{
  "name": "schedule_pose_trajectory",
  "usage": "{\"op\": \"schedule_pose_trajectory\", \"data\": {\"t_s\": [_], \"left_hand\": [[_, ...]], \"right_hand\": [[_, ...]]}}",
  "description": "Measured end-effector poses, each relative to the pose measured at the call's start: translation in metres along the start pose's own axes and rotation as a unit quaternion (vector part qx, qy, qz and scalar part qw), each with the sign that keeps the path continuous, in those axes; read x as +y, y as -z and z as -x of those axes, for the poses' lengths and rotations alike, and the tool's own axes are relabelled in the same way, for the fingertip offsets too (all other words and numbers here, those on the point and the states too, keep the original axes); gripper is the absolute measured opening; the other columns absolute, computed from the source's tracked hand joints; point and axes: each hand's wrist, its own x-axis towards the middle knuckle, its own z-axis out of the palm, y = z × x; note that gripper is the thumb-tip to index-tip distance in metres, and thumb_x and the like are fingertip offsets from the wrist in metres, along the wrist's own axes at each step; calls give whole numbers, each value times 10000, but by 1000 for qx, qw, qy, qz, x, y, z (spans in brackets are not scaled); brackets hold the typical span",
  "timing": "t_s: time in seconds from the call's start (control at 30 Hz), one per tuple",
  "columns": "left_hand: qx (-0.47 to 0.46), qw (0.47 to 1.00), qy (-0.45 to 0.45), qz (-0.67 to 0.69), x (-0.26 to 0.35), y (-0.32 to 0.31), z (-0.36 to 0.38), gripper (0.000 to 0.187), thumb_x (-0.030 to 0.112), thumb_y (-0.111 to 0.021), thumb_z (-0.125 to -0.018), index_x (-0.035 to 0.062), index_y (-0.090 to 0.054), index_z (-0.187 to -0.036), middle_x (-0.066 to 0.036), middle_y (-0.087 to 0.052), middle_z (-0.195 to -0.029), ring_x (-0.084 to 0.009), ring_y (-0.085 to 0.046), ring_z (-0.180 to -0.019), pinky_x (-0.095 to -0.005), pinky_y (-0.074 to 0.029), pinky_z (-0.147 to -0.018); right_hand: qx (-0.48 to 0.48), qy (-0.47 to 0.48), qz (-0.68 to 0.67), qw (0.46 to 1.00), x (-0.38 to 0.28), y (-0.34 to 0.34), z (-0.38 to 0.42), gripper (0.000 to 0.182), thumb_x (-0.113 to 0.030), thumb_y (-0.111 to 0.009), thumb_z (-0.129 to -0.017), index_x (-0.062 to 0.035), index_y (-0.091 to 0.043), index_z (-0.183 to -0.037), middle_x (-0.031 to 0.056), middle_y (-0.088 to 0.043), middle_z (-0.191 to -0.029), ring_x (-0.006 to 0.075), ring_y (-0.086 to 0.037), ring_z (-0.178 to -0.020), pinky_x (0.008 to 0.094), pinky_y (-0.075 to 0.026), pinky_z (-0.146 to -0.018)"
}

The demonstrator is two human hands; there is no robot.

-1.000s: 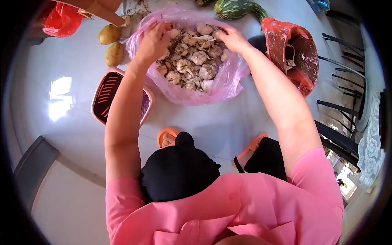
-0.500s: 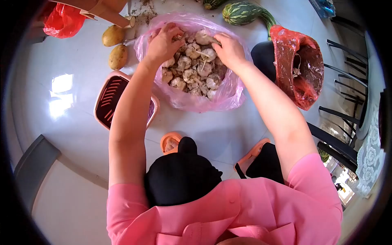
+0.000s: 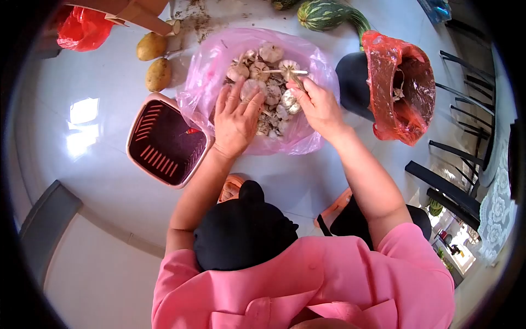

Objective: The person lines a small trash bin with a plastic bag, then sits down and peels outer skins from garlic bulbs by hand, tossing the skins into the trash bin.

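A translucent pink plastic bag (image 3: 205,68) lies wide open on the floor, filled with garlic bulbs (image 3: 273,94). My left hand (image 3: 236,122) rests over the left part of the pile, fingers stretched out and slightly spread, touching bulbs. At the bag's right side, my right hand (image 3: 320,108) has thumb and fingers closed on a garlic bulb (image 3: 291,102), with a brownish stem poking up by the fingertips. Part of that bulb is hidden by the fingers. A pale stalk lies across the bulbs just beyond.
A pink-rimmed basket (image 3: 141,122) stands at left, a small red item inside. Beyond it lie two potatoes (image 3: 158,75) near a red bag (image 3: 85,28). On the right are a bin lined with a red bag (image 3: 378,82), a striped green squash (image 3: 323,16) and dark chair legs (image 3: 460,101).
Both hands have come back from the bag's far side toward me. My left hand has flattened onto the garlic; the bag's near-left edge has shifted, and the basket is more visible.
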Motion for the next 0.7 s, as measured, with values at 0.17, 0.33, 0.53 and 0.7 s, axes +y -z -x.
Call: {"op": "schedule_pose_trajectory", "data": {"t_s": [0.17, 0.33, 0.53, 0.7], "left_hand": [[-56, 991, 73, 97, 33, 2, -7, 463, 369, -664, -790, 78, -579, -1139, -83, -628, -1079, -274, -506, -1122, -449, -336, -964], [-67, 987, 88, 119, 43, -7, -16, 655, 521, -718, -674, 46, -544, -1091, -101, -630, -883, -264, -541, -915, -403, -390, -795], [-92, 954, 182, 218, 53, 0, -8, 618, 400, -794, -644, 46, -581, -1105, -197, -578, -982, -332, -542, -892, -440, -433, -759], [-125, 828, 305, 454, 59, -2, -4, 626, 419, -782, -696, -9, -553, -1090, -132, -609, -884, -233, -572, -793, -336, -471, -709]], "right_hand": [[64, -57, -172, 981, 31, -37, -3, 300, -264, -546, -927, 31, -602, -933, 169, -645, -795, 214, -605, -720, 332, -462, -654], [76, -93, -131, 984, 3, -31, 6, 366, -316, -529, -926, 33, -587, -832, 223, -599, -712, 302, -592, -632, 399, -449, -616], [-26, -70, -135, 988, 3, -19, 11, 368, -331, -490, -941, 22, -511, -841, 211, -591, -686, 359, -607, -675, 449, -439, -610], [101, -20, -89, 991, 5, -16, 11, 342, -310, -475, -940, 15, -528, -849, 247, -602, -734, 435, -588, -735, 478, -450, -655]]}}
